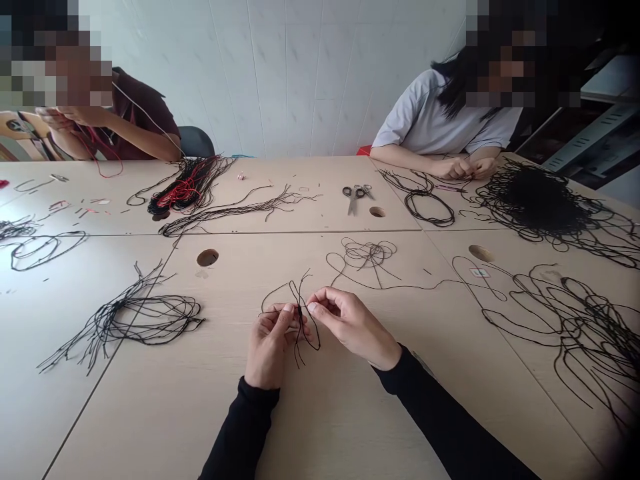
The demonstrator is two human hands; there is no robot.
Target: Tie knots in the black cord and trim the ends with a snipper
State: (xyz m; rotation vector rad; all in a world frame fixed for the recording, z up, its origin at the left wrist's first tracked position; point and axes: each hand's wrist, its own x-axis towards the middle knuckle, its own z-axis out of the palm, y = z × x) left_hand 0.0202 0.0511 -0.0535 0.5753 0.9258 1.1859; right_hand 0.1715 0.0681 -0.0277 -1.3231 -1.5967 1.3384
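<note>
Between my two hands is a black cord (301,311) with a dark knotted part, its loops and loose ends sticking out above and below. My left hand (270,340) pinches the knotted part between thumb and fingers. Just right of the knot, my right hand (350,322) has thumb and forefinger pressed together on a thin strand of the cord. Beyond my right hand lies a loose tangle of thin black cord (370,252), with one strand running off to the right. On the left rests a bundle of knotted black cords (145,317).
Two pairs of scissors (354,200) lie mid-table near a round cable hole (377,212). Large black cord piles (595,320) cover the right side. Red and black cords (183,190) lie at the far left. Two people sit opposite, one person's hands (465,168) working with cord.
</note>
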